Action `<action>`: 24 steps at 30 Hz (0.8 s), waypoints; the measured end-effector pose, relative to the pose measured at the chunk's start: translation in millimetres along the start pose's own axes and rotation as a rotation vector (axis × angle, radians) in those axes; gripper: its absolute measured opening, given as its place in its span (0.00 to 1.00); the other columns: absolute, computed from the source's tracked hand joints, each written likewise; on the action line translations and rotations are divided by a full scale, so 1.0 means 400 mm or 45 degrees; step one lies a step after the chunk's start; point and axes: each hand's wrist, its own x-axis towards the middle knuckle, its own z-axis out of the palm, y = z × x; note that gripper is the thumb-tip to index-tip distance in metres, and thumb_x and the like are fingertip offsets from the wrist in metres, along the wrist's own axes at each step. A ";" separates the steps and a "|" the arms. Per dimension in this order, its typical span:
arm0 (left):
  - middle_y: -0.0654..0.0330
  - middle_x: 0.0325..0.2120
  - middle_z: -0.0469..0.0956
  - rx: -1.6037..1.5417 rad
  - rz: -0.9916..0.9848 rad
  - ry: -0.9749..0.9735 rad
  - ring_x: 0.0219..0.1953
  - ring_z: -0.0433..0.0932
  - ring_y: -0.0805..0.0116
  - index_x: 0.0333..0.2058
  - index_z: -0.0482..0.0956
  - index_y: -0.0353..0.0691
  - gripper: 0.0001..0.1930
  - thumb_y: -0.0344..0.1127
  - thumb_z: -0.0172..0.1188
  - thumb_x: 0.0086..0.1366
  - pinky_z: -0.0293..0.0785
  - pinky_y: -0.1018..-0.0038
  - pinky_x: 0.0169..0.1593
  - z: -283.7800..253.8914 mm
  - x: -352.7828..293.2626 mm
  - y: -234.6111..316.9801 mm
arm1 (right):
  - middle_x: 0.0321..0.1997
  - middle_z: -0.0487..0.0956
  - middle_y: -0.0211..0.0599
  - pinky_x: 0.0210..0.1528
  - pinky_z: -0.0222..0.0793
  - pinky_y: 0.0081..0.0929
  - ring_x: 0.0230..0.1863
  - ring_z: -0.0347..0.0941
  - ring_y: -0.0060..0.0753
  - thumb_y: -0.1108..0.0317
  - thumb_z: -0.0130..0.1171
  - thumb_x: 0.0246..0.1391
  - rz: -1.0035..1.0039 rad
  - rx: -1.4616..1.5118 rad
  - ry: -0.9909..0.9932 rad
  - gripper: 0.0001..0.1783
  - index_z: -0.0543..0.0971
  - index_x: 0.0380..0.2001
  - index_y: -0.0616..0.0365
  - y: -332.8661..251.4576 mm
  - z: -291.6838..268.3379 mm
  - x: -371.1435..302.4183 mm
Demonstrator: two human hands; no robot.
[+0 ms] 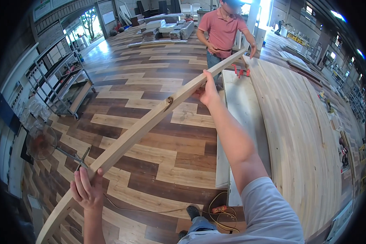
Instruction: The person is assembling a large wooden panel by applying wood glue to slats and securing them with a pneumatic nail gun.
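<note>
A long pale wooden beam (138,124) with a dark knot runs slantwise from the lower left up to the far middle. My left hand (87,189) grips it near its close end, fingers wrapped over the edge. Farther along, my right hand (208,90) holds the same beam, arm stretched out, with the thumb on top and the fingers partly hidden behind. Beyond the beam's far end stands a person in a pink shirt (220,28), one hand close to the wood. To the right lies a wide panel of joined wooden strips (297,138) on a workbench.
Red clamps (242,73) sit on a pale board (244,105) beside the panel. A standing fan (41,141) and a metal rack cart (65,81) are at left. An orange outlet box (219,209) with a yellow cord lies on the floor by my foot. Stacked materials (168,28) stand far back.
</note>
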 end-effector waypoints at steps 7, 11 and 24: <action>0.59 0.51 0.74 -0.064 0.099 0.024 0.51 0.74 0.63 0.53 0.75 0.64 0.17 0.47 0.59 0.65 0.65 0.65 0.57 0.018 0.096 -0.020 | 0.45 0.71 0.40 0.46 0.73 0.47 0.44 0.71 0.40 0.35 0.58 0.45 0.028 0.093 0.059 0.37 0.68 0.47 0.55 -0.006 -0.019 0.030; 0.60 0.49 0.74 -0.045 0.146 -0.010 0.50 0.74 0.63 0.53 0.76 0.64 0.16 0.46 0.58 0.66 0.67 0.65 0.54 0.013 0.131 -0.044 | 0.43 0.73 0.37 0.40 0.74 0.36 0.43 0.72 0.37 0.28 0.55 0.44 0.094 0.092 0.058 0.39 0.70 0.46 0.51 0.008 0.006 0.065; 0.55 0.48 0.68 -0.620 -0.040 -0.244 0.49 0.70 0.60 0.61 0.68 0.50 0.33 0.34 0.54 0.52 0.66 0.66 0.52 0.030 0.243 0.094 | 0.72 0.54 0.44 0.70 0.46 0.28 0.72 0.50 0.35 0.46 0.43 0.64 0.372 -0.646 -0.299 0.37 0.54 0.68 0.60 0.571 -0.095 -0.495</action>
